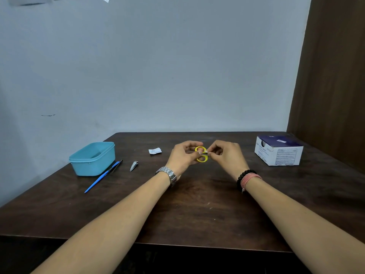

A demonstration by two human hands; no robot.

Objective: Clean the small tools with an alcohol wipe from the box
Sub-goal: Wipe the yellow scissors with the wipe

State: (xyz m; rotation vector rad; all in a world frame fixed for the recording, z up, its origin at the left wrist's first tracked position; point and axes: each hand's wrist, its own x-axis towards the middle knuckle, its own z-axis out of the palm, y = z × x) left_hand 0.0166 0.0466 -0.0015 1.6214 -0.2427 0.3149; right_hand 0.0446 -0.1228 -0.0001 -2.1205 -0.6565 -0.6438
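Holding small yellow-handled scissors above the middle of the table, left hand curling round the loops, right hand pinching a white wipe on the blades. Loops stacking near to far; blade direction hidden. Sitting beyond, toward the far right corner: wipe box.

tub left, box right
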